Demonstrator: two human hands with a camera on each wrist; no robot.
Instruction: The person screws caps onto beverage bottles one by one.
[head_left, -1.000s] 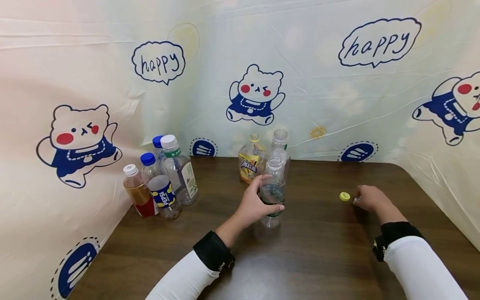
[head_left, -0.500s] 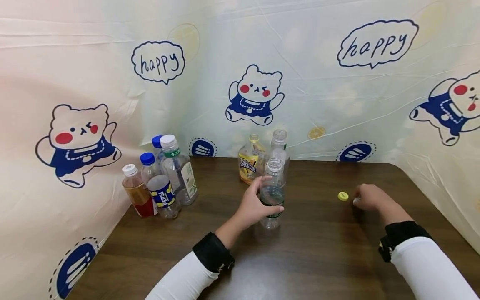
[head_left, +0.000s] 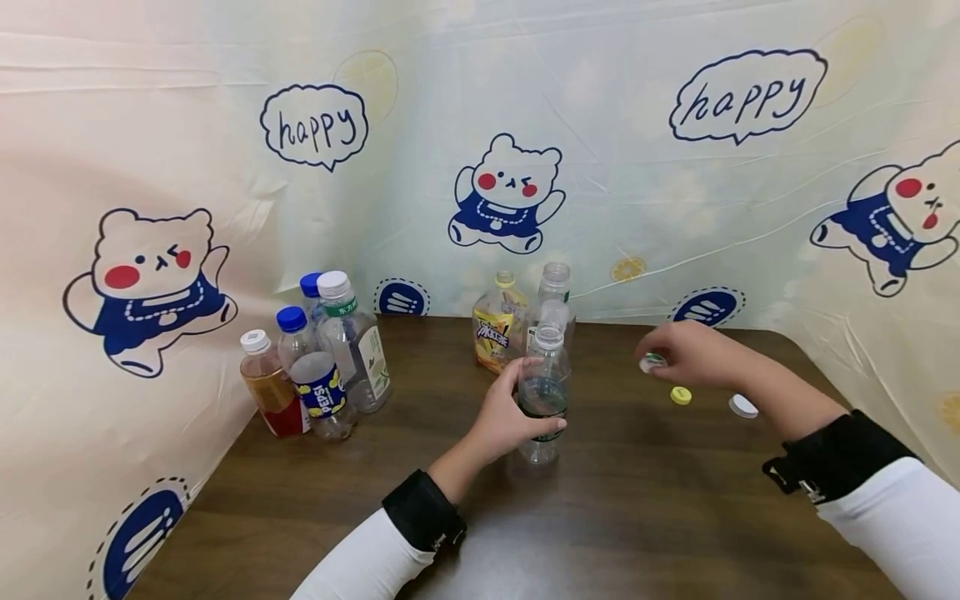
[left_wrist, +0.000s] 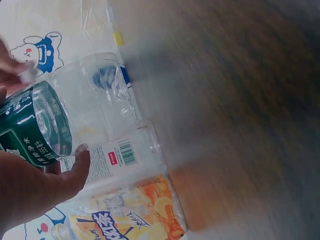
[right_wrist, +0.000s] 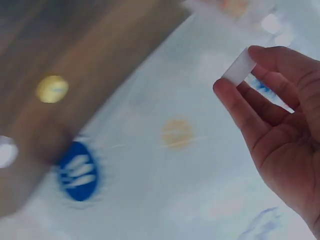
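My left hand grips a clear, uncapped plastic bottle with a green label, standing upright at the middle of the table. In the left wrist view its green label shows between thumb and fingers. My right hand pinches a small white bottle cap between thumb and fingertip, raised over the table to the right of the bottle. Below that hand lie a yellow cap and another white cap.
Behind the held bottle stand an uncapped iced tea bottle with a yellow label and a clear uncapped bottle. Several capped bottles, among them a Pepsi bottle, cluster at the left. A printed cloth hangs behind the table.
My right hand has lifted from the tabletop with a white cap and moved left toward the bottle, uncovering another white cap. My left hand keeps its grip on the bottle.
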